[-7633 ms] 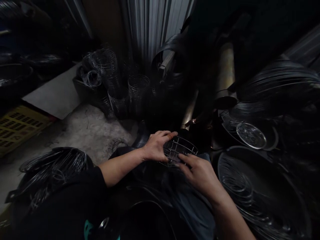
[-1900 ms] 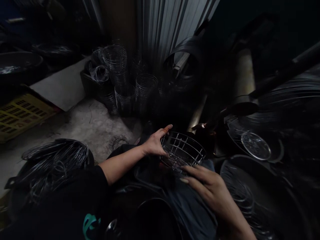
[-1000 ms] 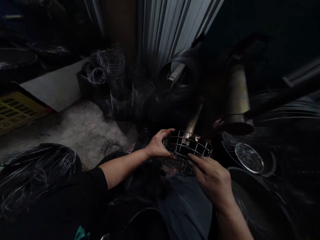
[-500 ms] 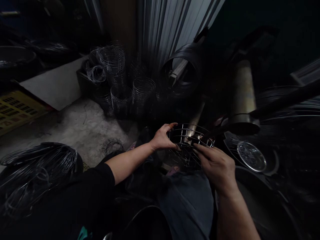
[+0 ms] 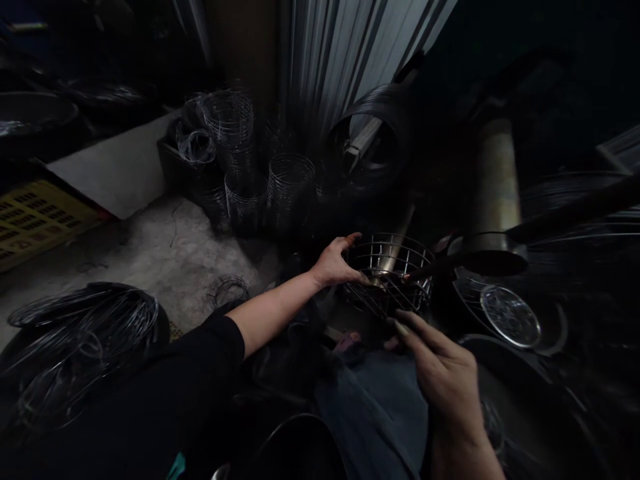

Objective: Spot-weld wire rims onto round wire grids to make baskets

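A round wire basket [image 5: 407, 257] with a crossed-wire grid sits in front of me, around a pale metal bar. My left hand [image 5: 340, 263] grips its left side, thumb stretched along the near rim and fingers over the far side. Just below the basket's near edge, my right hand [image 5: 447, 370] has thumb and fingertips drawn together; whatever they pinch is too dark to make out. A dark rod [image 5: 440, 267] reaches in from the right to the basket. Above that rod stands a worn metal cylinder [image 5: 500, 180].
Stacked wire rings [image 5: 290, 180] stand at the back left near a wire coil [image 5: 370, 133]. Bundled wires [image 5: 95, 340] fill a tub at left. A yellow crate [image 5: 40, 220] is beyond. At right are a round mesh piece [image 5: 510, 317] and a large dark basin [image 5: 525, 393].
The basket has tilted and risen slightly, showing more of its grid. My right hand has come off its near rim and moved down toward me; my left hand keeps its grip.
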